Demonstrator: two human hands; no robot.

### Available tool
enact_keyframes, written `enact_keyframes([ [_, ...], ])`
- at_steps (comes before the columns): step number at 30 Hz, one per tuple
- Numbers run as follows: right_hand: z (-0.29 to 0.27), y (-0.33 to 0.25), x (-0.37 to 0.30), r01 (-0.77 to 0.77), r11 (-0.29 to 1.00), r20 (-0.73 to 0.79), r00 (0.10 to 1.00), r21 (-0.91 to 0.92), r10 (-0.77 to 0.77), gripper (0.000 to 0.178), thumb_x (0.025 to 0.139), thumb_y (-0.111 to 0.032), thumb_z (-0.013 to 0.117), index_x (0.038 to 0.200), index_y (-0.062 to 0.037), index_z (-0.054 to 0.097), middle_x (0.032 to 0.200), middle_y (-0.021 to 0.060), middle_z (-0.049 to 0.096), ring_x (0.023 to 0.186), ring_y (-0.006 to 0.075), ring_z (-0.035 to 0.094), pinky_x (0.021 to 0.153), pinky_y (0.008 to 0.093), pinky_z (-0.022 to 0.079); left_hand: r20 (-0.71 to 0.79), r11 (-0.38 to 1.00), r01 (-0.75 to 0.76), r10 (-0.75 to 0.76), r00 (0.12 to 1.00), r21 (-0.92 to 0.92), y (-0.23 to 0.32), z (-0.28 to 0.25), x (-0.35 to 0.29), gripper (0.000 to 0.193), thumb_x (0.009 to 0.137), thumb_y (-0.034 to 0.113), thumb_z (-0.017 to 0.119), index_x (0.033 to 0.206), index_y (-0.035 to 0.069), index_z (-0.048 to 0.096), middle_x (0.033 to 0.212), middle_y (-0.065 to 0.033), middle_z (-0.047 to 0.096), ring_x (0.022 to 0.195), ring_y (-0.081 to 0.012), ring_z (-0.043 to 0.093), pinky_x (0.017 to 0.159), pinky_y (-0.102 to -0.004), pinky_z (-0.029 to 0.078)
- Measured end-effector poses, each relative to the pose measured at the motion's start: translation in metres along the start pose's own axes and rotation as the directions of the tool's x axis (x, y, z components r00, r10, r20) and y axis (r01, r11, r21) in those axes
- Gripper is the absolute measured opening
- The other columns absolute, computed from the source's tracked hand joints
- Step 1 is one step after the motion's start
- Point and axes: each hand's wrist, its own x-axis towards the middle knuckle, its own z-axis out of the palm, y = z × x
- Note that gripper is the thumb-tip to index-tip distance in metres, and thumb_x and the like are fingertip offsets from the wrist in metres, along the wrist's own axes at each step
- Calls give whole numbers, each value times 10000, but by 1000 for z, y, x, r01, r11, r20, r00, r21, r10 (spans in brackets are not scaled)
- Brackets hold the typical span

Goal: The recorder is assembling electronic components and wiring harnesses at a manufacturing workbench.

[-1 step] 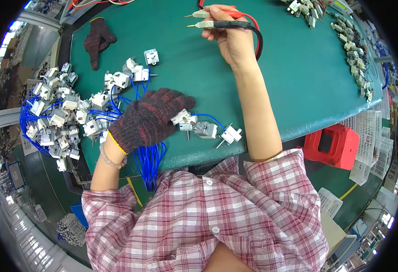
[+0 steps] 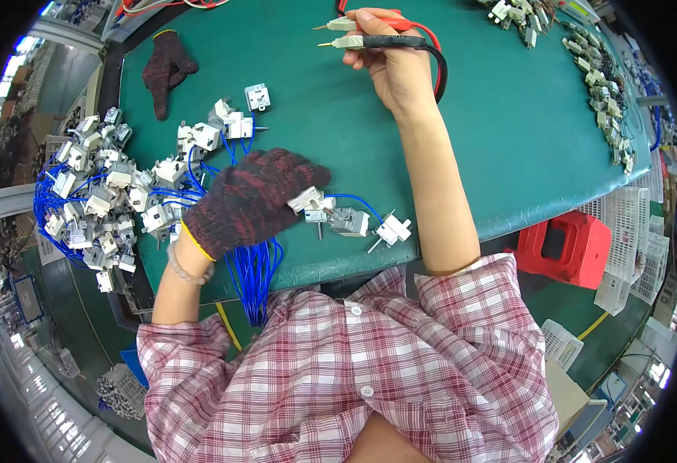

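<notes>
Green matting covers the table (image 2: 508, 139), and beyond its right edge stand white slotted baskets (image 2: 624, 247) beside a red stool (image 2: 570, 247). The left hand (image 2: 250, 201), in a dark knitted glove, lies palm down over blue wires (image 2: 253, 270), its fingertips pinching a small white switch part (image 2: 308, 201); more such parts (image 2: 358, 224) lie just right of it. The bare right hand (image 2: 389, 65), well apart at the far edge, is closed around two test probes (image 2: 354, 32) pointing left. A spare glove (image 2: 166, 69) lies far left.
</notes>
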Motion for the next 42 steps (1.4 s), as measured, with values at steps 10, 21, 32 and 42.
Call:
enact_keyframes([
  [10, 45, 1, -29, -275, 923, 359, 860, -270, 362, 217, 894, -187, 607, 954, 20, 631, 705, 83, 627, 558, 140, 600, 491, 228, 463, -108, 208, 46, -670, 735, -977, -5, 7, 20, 582, 772, -24, 680, 1290, 62, 429, 1150, -81, 564, 1027, -169, 557, 852, -311, 505],
  [21, 68, 32, -52, -158, 970, 410, 885, -186, 222, 152, 901, -114, 598, 980, 11, 634, 784, 103, 651, 681, 151, 624, 570, 253, 502, -182, 258, 8, -701, 690, -966, -4, 15, 18, 632, 788, 88, 718, 1338, 38, 410, 1257, -104, 526, 1121, -194, 536, 951, -330, 454],
  [32, 70, 22, -51, -58, 944, 449, 869, -325, 208, 94, 824, -97, 681, 906, -52, 671, 854, 27, 668, 795, 102, 621, 719, 249, 492, -136, 209, 22, -710, 691, -978, -4, 19, 18, 630, 779, 13, 697, 1338, 28, 407, 1279, -121, 508, 1158, -209, 518, 969, -342, 446],
  [42, 75, 25, -54, 75, 903, 422, 898, -423, 123, 100, 802, -76, 687, 892, -40, 661, 820, 46, 671, 725, 113, 626, 667, 252, 497, -190, 275, 10, -690, 698, -961, -6, 22, 20, 615, 775, -12, 699, 1324, 27, 426, 1258, -130, 512, 1145, -221, 527, 962, -346, 453],
])
